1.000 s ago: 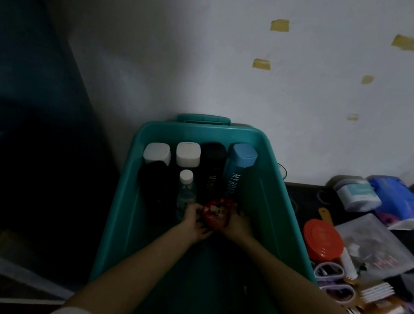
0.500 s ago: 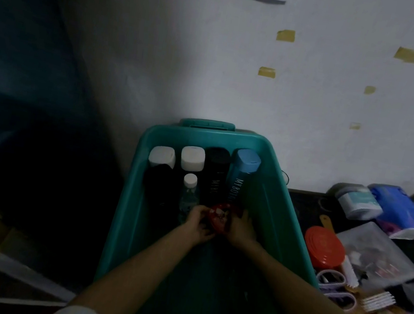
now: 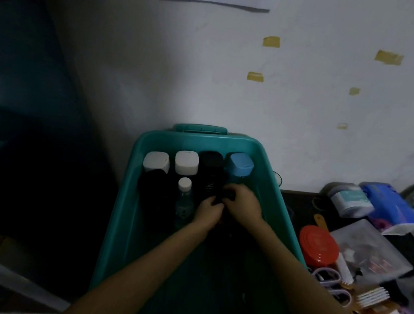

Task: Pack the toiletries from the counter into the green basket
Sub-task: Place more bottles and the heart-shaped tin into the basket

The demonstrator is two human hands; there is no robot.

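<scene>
Green basket [image 3: 203,137], bottles [image 3: 185,163] at back, left hand [image 3: 208,210] and right hand [image 3: 244,204] huddled, grip unclear

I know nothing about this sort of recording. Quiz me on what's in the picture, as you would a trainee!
1. True or false: the left hand and the right hand are both inside the green basket.
2. The rightmost bottle in the basket's back row has a cap that is: A) red, B) blue, C) yellow.
3. Fill in: the orange round container lies on the ____.

Key: 1 true; 2 B; 3 counter.
</scene>
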